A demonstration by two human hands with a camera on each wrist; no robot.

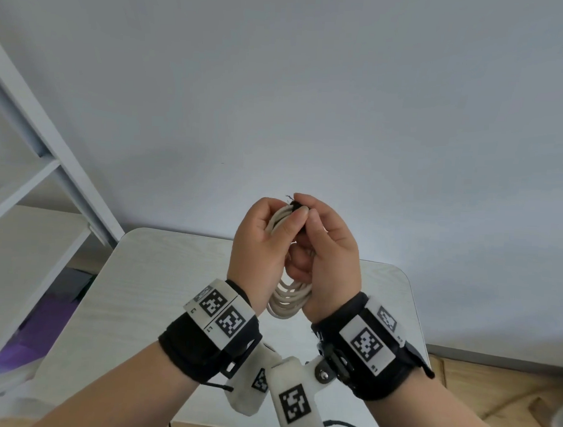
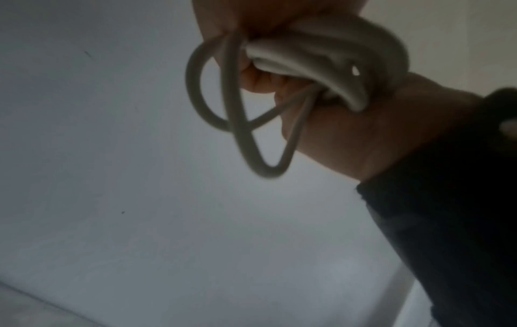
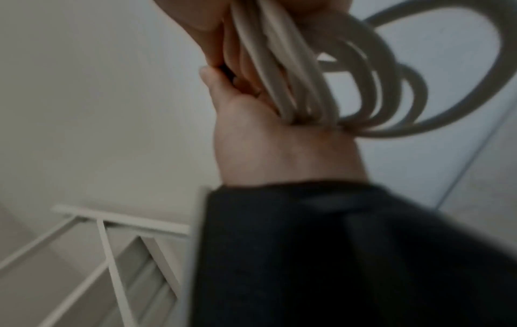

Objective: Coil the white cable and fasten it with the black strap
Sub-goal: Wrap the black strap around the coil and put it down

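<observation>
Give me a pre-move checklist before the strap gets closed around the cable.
1. Cable gathered into loops: ok, several turns hang between the hands.
2. Left hand grips the bundle: ok.
3. Right hand at the top of the bundle, pinching the strap: ok.
4. Strap wrapped fully round the bundle: cannot tell, only a dark tip shows.
5. Loops even: not ok, the left wrist view shows stray loops hanging apart.
6. Coil lifted off the table: ok.
</observation>
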